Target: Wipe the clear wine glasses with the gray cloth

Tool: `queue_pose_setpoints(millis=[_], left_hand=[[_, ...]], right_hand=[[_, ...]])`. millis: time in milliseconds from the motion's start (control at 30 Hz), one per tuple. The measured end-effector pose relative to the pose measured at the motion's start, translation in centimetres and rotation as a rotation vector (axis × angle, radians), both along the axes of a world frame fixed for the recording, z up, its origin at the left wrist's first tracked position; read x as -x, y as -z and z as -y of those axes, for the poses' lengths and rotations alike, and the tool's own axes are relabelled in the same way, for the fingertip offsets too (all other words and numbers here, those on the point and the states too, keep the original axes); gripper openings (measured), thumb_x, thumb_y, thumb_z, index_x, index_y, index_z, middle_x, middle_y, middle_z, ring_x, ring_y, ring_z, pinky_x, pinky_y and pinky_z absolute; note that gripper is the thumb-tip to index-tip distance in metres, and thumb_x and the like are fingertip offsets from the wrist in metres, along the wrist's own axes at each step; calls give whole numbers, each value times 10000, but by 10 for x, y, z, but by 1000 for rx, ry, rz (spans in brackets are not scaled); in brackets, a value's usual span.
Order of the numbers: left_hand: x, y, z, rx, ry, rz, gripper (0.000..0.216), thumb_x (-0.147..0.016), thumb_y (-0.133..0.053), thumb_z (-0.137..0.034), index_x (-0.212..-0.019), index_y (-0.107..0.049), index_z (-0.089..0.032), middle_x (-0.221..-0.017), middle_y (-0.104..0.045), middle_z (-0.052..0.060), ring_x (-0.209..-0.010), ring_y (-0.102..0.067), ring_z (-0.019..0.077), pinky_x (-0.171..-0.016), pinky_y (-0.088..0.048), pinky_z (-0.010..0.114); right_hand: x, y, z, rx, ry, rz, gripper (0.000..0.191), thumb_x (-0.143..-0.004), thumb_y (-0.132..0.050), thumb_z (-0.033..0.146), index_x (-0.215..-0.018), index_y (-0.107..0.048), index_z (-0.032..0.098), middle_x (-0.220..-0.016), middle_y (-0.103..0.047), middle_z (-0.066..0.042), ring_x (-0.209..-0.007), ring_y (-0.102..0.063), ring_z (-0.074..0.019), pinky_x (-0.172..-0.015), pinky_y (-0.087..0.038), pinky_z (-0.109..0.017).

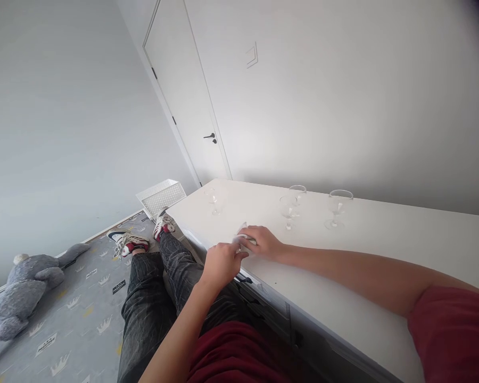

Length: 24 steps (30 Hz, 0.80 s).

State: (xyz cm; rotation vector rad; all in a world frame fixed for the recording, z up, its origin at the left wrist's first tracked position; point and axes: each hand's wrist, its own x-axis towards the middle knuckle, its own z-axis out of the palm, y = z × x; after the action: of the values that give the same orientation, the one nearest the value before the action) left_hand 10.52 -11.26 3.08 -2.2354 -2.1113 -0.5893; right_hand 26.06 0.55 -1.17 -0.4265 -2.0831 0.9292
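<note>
My right hand (pixel 263 242) lies on the white table (pixel 383 250) near its front edge, fingers curled over a small pale thing, perhaps a cloth or a glass (pixel 242 233); I cannot make it out. My left hand (pixel 222 263) comes up from my lap and pinches at the same thing from the near side. Further back on the table stand stemmed glasses: one alone at the left (pixel 212 200), two close together in the middle (pixel 289 210), one at the right (pixel 337 208).
A white wall and a closed door with a dark handle (pixel 211 137) stand behind the table. A white perforated basket (pixel 162 197) sits on the floor. A grey plush toy (pixel 19 290) lies on the patterned mat. My legs stretch out to the left.
</note>
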Motion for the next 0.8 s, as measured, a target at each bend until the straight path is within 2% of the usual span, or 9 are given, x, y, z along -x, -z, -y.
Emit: queue_pose_setpoints(millis=[133, 233, 300, 367, 467, 567, 633, 733, 800], left_hand=[[11, 2, -3, -11, 28, 342, 259, -886, -705, -424, -842, -803, -188, -593, -626, 27, -563, -500, 145, -595, -312, 271], [22, 1, -10, -28, 34, 759, 428, -880, -696, -560, -976, -761, -148, -621, -611, 8, -559, -481, 123, -546, -325, 238], [26, 0, -14, -67, 8, 954, 495, -875, -683, -631, -1003, -698, -153, -596, -555, -28, -531, -439, 100, -522, -319, 218], [24, 0, -16, -60, -25, 1093, 514, -860, -685, -674, -957, -642, -170, -582, -516, -56, -508, -423, 82, -509, -330, 203], [14, 5, -16, 5, -36, 1216, 534, -839, -701, -695, -895, -624, -169, -652, -596, -26, -557, -540, 92, -560, -440, 213], [1, 13, -16, 55, -24, 1282, 569, -820, -708, -712, -911, -665, -152, -758, -695, 36, -652, -661, 142, -662, -549, 272], [-3, 19, -17, 77, -19, 1300, 572, -807, -721, -709, -909, -681, -148, -784, -726, 61, -685, -701, 175, -697, -586, 312], [-2, 26, -21, 70, -29, 1262, 546, -795, -743, -688, -856, -703, -147, -754, -737, 71, -702, -722, 198, -704, -606, 329], [2, 27, -24, 59, -40, 1236, 541, -790, -747, -683, -842, -727, -145, -747, -743, 73, -710, -726, 202, -712, -612, 332]], right_hand=[[2, -2, -6, 712, -136, -172, 389, -918, -615, 545, -757, -678, 197, -744, -677, -37, -721, -596, -200, -720, -476, -335], [7, -4, 1, 1022, -206, -322, 414, -902, -597, 586, -846, -711, 192, -779, -710, -62, -778, -641, -238, -769, -501, -372], [11, -7, 12, 1021, -292, -392, 445, -939, -528, 588, -989, -732, 195, -865, -734, -80, -860, -657, -265, -823, -511, -404], [12, -10, 22, 889, -331, -425, 418, -966, -517, 523, -1176, -705, 214, -1006, -740, -80, -976, -649, -272, -887, -508, -411], [8, -9, 30, 582, -207, -348, 439, -965, -583, 421, -1375, -597, 264, -1133, -704, -52, -1109, -604, -255, -992, -469, -392], [6, -4, 25, 344, -30, -288, 409, -987, -582, 455, -1339, -591, 248, -1125, -676, -51, -1107, -583, -245, -1042, -430, -393], [7, -1, 21, 374, -1, -294, 362, -986, -585, 520, -1190, -625, 224, -1023, -659, -43, -976, -586, -224, -950, -465, -380], [13, 3, 17, 626, -121, -328, 394, -939, -630, 609, -979, -608, 218, -846, -596, -4, -779, -543, -180, -753, -476, -335], [16, 4, 17, 750, -197, -359, 417, -908, -664, 630, -914, -599, 218, -805, -582, 6, -745, -529, -168, -718, -469, -321]])
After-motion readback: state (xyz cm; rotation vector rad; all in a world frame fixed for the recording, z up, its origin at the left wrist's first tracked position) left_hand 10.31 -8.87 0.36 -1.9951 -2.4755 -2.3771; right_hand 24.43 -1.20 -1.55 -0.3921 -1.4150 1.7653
